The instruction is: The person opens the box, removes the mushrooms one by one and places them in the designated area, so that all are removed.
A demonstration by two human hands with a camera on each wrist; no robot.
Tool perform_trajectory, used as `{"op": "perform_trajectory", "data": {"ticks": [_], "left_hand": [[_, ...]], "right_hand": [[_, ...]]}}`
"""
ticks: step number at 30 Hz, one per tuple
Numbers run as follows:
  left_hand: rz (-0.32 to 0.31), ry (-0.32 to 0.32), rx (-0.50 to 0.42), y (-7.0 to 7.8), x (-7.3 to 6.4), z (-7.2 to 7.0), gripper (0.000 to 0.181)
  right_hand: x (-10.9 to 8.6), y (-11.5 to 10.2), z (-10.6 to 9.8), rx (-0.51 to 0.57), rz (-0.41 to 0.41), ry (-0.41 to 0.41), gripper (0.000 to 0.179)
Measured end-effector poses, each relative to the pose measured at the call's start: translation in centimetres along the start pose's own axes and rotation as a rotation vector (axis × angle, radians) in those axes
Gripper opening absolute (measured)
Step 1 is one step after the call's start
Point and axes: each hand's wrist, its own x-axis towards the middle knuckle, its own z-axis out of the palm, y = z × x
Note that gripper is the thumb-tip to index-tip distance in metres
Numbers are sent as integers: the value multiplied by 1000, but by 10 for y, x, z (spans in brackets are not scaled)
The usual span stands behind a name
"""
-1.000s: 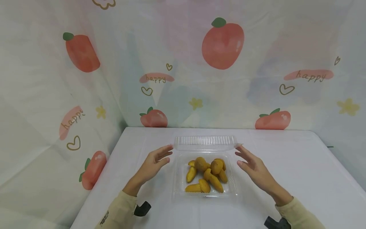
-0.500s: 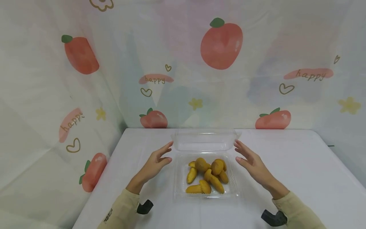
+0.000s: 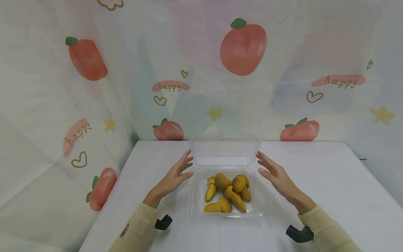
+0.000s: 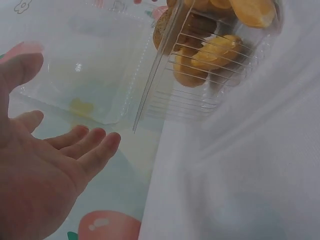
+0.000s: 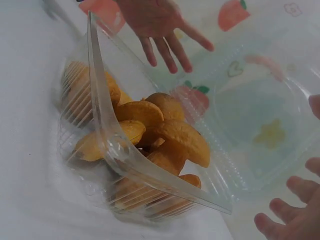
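A clear plastic clamshell box (image 3: 196, 206) sits on the table with several yellow-brown toy-like mushrooms (image 3: 238, 202) inside. Its hinged lid (image 3: 225, 154) stands raised behind it. My left hand (image 3: 174, 175) is at the lid's left side, its fingers extended and slightly spread. On the other side my right hand (image 3: 280, 180) mirrors it, fingers extended towards the lid's right edge. Whether the fingertips touch the lid cannot be told. In the left wrist view the left palm (image 4: 40, 175) shows with nothing in it; the right wrist view catches the right fingertips (image 5: 287, 210) beside the lid.
White cloth covers the table (image 3: 315, 168). A fruit-printed curtain (image 3: 195, 52) hangs behind and to the left. Black camera mounts (image 3: 163, 222) stick out from both sleeves.
The lid shows taller and stands more upright than a second ago. Both hands have risen slightly along its sides. The box and mushrooms stay in place.
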Motion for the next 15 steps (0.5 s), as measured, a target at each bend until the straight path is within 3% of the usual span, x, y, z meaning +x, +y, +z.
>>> {"op": "perform_trajectory", "data": {"ticks": [15], "left_hand": [[-85, 6, 14, 4, 24, -8, 67]], "right_hand": [[18, 17, -8, 112, 67, -63, 68]]}}
